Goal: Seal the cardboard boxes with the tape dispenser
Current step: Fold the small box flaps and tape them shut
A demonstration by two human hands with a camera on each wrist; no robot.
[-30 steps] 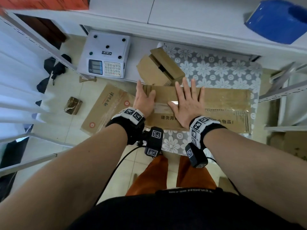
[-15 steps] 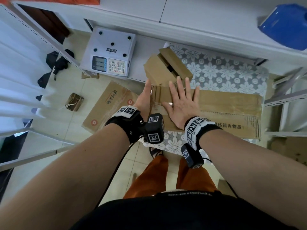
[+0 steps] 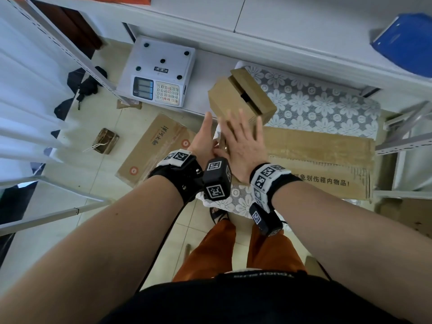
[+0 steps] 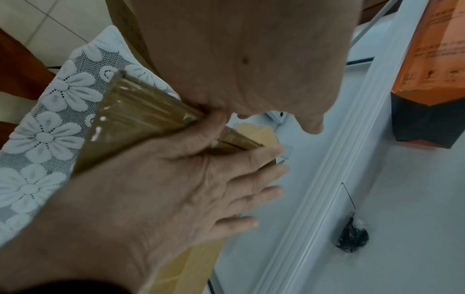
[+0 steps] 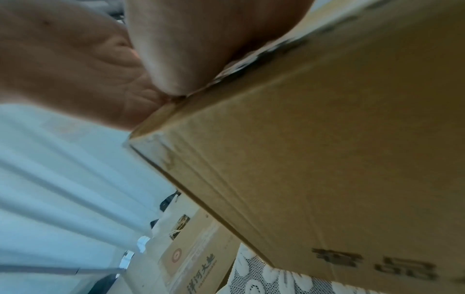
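Observation:
A long brown cardboard box [image 3: 315,148] lies across the lace-covered table [image 3: 322,106], with glossy clear tape over its left end [image 4: 130,119]. My left hand [image 3: 203,139] stands on edge against that end face, fingers straight, thumb [image 4: 219,117] on the top corner. My right hand [image 3: 243,146] lies flat on the box top at the same end, fingers spread, its heel on the near top edge [image 5: 201,49]. A small cardboard box [image 3: 236,99] with unsealed flaps sits just behind my fingertips. No tape dispenser is in view.
A white weighing scale [image 3: 159,71] stands at the back left. On the floor to the left lie a flattened printed carton [image 3: 152,148] and a small bundle [image 3: 106,140]. A blue bin [image 3: 404,43] sits on the shelf at the top right. Metal rack rails flank both sides.
Both hands have slid left along the long box to its end. The left hand has turned from lying on top to standing against the end face.

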